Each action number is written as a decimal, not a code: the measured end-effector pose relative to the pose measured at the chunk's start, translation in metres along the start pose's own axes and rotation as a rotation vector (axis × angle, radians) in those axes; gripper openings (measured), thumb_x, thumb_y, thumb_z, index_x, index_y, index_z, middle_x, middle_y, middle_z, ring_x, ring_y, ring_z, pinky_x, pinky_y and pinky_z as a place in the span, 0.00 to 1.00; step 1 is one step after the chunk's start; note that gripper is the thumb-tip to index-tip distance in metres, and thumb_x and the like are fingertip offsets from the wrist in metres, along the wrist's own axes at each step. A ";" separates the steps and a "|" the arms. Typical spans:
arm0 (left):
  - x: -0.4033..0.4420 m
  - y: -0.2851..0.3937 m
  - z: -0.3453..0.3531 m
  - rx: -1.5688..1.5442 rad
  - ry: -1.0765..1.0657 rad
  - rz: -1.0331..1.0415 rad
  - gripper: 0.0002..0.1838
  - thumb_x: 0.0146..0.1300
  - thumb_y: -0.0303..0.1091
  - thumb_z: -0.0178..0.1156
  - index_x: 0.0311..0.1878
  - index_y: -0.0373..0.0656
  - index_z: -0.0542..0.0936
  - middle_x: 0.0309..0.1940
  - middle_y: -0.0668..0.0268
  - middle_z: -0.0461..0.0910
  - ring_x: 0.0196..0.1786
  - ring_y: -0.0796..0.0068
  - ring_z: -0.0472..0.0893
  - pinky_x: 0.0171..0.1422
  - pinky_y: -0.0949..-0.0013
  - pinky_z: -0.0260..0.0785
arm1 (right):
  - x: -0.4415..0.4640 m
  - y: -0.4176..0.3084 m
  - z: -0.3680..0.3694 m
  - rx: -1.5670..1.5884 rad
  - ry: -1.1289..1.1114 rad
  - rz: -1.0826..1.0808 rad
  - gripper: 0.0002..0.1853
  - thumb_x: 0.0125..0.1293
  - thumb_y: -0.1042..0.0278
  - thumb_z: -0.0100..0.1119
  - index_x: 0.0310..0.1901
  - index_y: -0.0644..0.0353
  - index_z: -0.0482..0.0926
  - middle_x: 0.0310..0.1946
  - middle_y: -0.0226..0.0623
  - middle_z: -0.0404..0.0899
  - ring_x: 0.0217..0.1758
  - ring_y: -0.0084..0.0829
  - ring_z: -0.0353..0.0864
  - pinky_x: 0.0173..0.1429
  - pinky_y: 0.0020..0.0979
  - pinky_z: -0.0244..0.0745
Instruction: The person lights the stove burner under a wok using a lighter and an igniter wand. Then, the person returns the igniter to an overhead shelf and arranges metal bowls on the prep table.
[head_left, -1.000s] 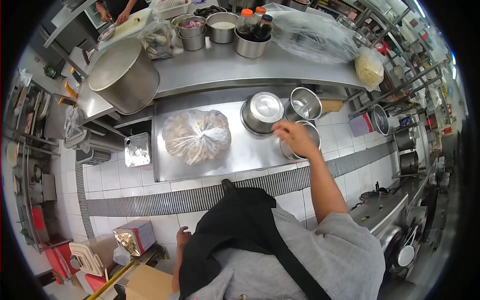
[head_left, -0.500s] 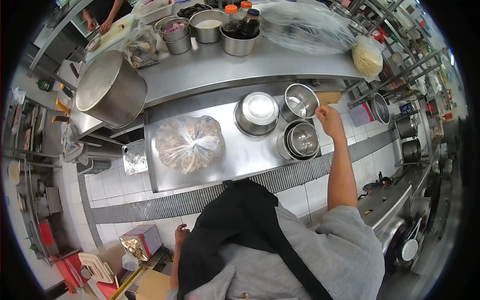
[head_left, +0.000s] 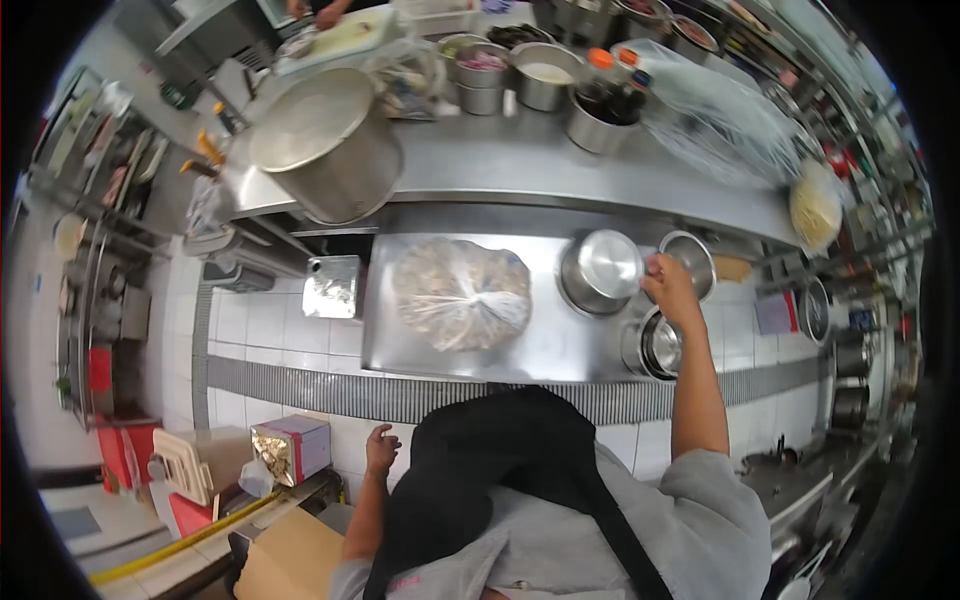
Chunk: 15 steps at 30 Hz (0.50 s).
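Note:
My right hand (head_left: 668, 283) is closed at the near left rim of an upright steel pot (head_left: 690, 262) on the low steel shelf; its fingertips are partly hidden. Left of it sits an upside-down steel pot (head_left: 603, 270). Nested steel pots (head_left: 660, 345) lie nearer, partly behind my right forearm. A tied clear plastic bag (head_left: 465, 295) with pale brown contents rests on the left half of the shelf. My left hand (head_left: 381, 450) hangs beside the black apron with fingers apart, holding nothing.
The upper steel counter (head_left: 500, 160) carries a large lidded pot (head_left: 325, 150), food containers, orange-capped bottles (head_left: 598, 85) and plastic bags. A co-worker's hands (head_left: 325, 15) are at a cutting board, top left. Boxes and a tin (head_left: 290, 450) stand lower left; racks line both sides.
The view has swung, shifting the scene rightward. My right hand has moved from the nested pots to the upright pot's rim, passing from its right side to its left. My left hand stays low.

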<state>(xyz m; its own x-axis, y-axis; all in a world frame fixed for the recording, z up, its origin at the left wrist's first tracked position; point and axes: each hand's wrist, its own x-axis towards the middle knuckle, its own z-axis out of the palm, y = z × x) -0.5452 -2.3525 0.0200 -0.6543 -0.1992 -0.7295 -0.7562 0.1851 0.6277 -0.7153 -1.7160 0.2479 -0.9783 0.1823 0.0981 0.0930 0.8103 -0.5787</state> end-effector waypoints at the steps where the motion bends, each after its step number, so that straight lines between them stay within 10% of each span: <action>1: 0.002 0.009 0.003 -0.055 0.077 0.127 0.17 0.65 0.26 0.53 0.58 0.40 0.75 0.34 0.60 0.82 0.34 0.73 0.83 0.33 0.71 0.74 | 0.003 -0.006 0.006 -0.023 -0.020 0.035 0.11 0.61 0.72 0.63 0.44 0.65 0.78 0.32 0.43 0.80 0.36 0.38 0.83 0.42 0.37 0.78; 8: 0.015 0.128 0.016 -0.065 0.076 0.517 0.13 0.69 0.28 0.50 0.52 0.33 0.75 0.38 0.57 0.81 0.34 0.74 0.82 0.37 0.72 0.74 | -0.070 -0.021 0.108 1.213 0.082 0.866 0.13 0.67 0.72 0.56 0.52 0.61 0.72 0.34 0.40 0.81 0.35 0.36 0.83 0.36 0.39 0.84; 15: 0.062 0.100 -0.021 0.215 0.023 0.548 0.12 0.71 0.32 0.52 0.45 0.33 0.78 0.27 0.63 0.81 0.31 0.72 0.81 0.38 0.68 0.73 | -0.065 0.021 0.189 1.308 0.567 1.177 0.10 0.73 0.70 0.48 0.50 0.66 0.71 0.36 0.41 0.80 0.32 0.38 0.84 0.32 0.37 0.81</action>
<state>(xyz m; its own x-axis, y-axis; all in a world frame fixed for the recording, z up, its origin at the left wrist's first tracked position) -0.6615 -2.3667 0.0437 -0.9510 -0.0401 -0.3066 -0.2902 0.4578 0.8403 -0.6843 -1.8162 0.0761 -0.3243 0.6312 -0.7046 0.1421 -0.7039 -0.6960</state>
